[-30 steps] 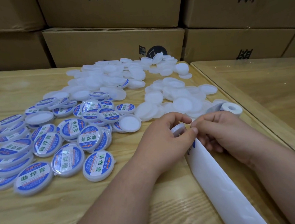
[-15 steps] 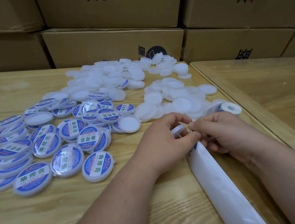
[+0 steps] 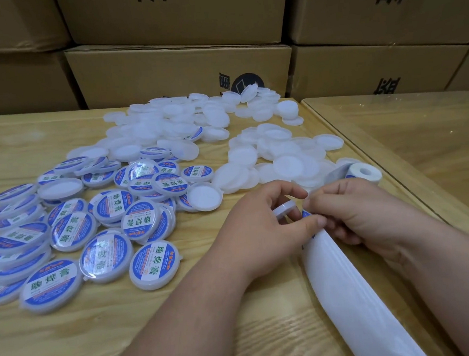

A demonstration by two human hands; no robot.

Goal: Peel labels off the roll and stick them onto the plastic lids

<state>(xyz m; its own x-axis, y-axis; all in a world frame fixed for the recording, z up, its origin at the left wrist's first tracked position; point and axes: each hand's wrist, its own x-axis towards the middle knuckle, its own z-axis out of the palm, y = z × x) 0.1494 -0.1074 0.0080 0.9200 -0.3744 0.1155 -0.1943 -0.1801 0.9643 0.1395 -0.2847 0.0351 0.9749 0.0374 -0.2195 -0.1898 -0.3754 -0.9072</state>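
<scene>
The left hand (image 3: 262, 226) grips a plain white lid (image 3: 284, 210) just above the surface (image 3: 72, 345) — the right hand (image 3: 354, 213) pinches a blue label (image 3: 305, 214) at the backing strip (image 3: 349, 295). The roll (image 3: 363, 172) lies just beyond the right hand, beside unlabelled lids (image 3: 268, 152); labelled lids (image 3: 72, 232) are piled to the left.

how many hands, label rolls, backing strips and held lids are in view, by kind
hands: 2 (left hand, right hand)
label roll: 1
backing strip: 1
held lid: 1
total: 5

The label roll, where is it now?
In the head view, the label roll lies on the table's right side, just beyond the right hand, beside the unlabelled white lids.
</scene>
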